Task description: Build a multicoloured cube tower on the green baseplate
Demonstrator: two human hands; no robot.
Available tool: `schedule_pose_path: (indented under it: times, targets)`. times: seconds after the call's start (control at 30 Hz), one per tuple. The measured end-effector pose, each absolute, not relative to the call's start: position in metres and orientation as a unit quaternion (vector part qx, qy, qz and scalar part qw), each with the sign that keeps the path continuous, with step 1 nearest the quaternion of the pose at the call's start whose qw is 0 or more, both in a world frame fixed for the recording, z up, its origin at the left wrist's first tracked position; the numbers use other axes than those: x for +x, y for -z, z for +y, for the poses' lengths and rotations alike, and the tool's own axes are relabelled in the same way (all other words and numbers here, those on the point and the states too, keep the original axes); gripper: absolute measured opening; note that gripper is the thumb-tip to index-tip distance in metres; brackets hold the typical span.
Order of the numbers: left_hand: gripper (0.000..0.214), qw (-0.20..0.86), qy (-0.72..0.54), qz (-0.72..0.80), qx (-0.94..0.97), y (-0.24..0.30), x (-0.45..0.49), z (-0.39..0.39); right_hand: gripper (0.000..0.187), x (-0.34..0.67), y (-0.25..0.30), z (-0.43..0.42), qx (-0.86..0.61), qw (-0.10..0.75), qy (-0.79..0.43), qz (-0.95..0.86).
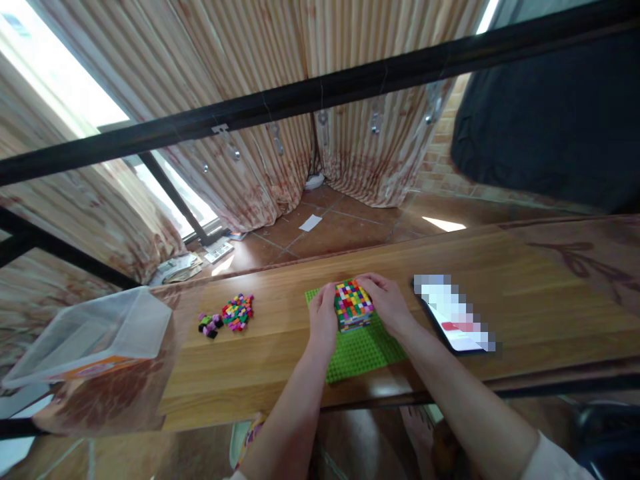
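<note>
A block of multicoloured building bricks (354, 300) stands on a green studded baseplate (363, 353) on the wooden table. Its top is a mosaic of small red, yellow, green, white and blue bricks. My left hand (323, 317) presses against the block's left side, fingers close together. From the right, my right hand (389, 301) reaches round the block's right and far side. Both hands grip the block between them; some fingertips are hidden behind it. To the left lies a loose pile of small coloured bricks (239, 311), with a smaller cluster of black, purple and green bricks (211, 325) beside it.
A clear plastic tub (110, 327) stands at the table's left end. On the right lies a phone (453, 317) with its screen lit. A dark metal bar (300, 100) crosses above the far side, with curtains (250, 60) behind. Papers (311, 223) lie on the tiled floor.
</note>
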State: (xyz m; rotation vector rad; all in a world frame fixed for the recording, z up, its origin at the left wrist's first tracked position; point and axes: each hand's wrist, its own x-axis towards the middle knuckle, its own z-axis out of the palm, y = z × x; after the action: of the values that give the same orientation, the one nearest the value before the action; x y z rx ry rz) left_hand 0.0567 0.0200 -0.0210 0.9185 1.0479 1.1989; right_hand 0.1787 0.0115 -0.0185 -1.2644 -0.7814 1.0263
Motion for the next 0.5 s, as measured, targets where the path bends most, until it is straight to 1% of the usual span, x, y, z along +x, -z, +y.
schedule_pose_path:
  times: [0.17, 0.37, 0.5]
  targets:
    - [0.043, 0.573, -0.503, 0.467, 0.447, 0.023, 0.057, 0.022, 0.022, 0.172, 0.024, 0.010, -0.557, 0.633, -0.427, -0.328]
    - [0.059, 0.666, -0.526, 0.401, 0.346, 0.034, 0.062, 0.020, 0.045, 0.158, 0.026, 0.001, -0.508, 0.649, -0.465, -0.323]
    - [0.059, 0.694, -0.521, 0.386, 0.315, 0.032, 0.063, 0.017, 0.053, 0.156, 0.026, -0.004, -0.475, 0.638, -0.496, -0.349]
